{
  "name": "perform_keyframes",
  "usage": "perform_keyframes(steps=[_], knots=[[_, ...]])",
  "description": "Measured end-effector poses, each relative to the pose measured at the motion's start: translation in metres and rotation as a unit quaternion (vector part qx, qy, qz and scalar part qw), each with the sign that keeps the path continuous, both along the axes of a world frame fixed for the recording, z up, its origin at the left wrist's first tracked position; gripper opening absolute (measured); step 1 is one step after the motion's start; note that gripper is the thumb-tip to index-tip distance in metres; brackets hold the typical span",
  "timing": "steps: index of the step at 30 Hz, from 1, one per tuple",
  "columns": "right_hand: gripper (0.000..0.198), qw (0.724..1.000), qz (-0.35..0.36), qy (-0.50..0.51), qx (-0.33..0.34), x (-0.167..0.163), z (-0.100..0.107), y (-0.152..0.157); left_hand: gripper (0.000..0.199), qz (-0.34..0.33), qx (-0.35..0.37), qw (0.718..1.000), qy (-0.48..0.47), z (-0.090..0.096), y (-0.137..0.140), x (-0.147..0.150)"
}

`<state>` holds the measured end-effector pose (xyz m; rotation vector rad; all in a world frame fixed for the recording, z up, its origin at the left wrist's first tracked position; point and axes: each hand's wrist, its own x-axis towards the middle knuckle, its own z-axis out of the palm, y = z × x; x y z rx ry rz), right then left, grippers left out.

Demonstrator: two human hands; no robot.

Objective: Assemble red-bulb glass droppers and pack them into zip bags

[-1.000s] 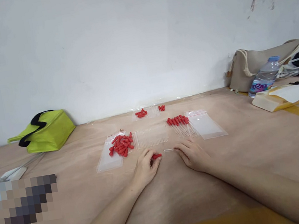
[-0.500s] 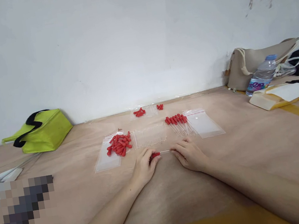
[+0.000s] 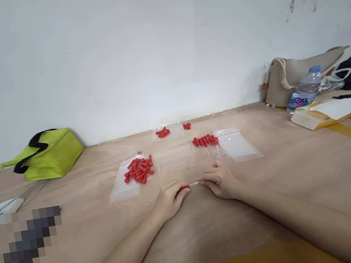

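My left hand (image 3: 170,200) pinches a red rubber dropper bulb (image 3: 187,187), mostly hidden by my fingers. My right hand (image 3: 221,182) is closed on the far end of a thin clear dropper tube (image 3: 194,184), whose other end meets the bulb; how deep it sits cannot be made out. Beyond my left hand a pile of loose red bulbs (image 3: 139,171) lies on a clear zip bag (image 3: 123,188). A row of clear tubes (image 3: 174,160) lies in the middle. Just beyond my right hand, several droppers with red bulbs fitted (image 3: 206,141) lie side by side.
Another zip bag (image 3: 239,145) lies right of the droppers. Small groups of red bulbs (image 3: 162,132) rest near the wall. A lime-green bag (image 3: 52,153) stands at left; a water bottle (image 3: 305,88), beige bag (image 3: 305,68) and paper envelope (image 3: 306,118) are at right.
My left hand has moved slightly down toward me and now covers more of the red bulb. The tube tilts, its bulb end lower. My right hand has barely moved.
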<state>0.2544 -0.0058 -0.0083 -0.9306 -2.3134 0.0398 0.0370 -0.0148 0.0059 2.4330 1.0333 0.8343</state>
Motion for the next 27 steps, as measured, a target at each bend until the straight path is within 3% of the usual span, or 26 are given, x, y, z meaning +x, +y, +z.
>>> perform_keyframes(steps=[8,13,18,27], knots=[[0.018,0.995,-0.008,-0.021,0.100,-0.005,-0.003,-0.005,0.017,-0.011,0.049,0.999,0.019,-0.009,0.001,-0.001],[0.017,0.994,-0.001,-0.019,0.110,-0.011,-0.002,-0.010,0.016,-0.030,0.066,0.997,0.025,-0.011,-0.001,0.000],[0.017,0.994,-0.026,-0.030,0.097,-0.014,0.002,-0.008,0.017,-0.005,0.058,0.998,0.027,-0.007,0.003,0.000],[0.018,0.980,-0.051,-0.138,0.132,-0.013,0.007,-0.006,0.019,-0.029,0.088,0.995,0.040,-0.004,0.014,-0.007]])
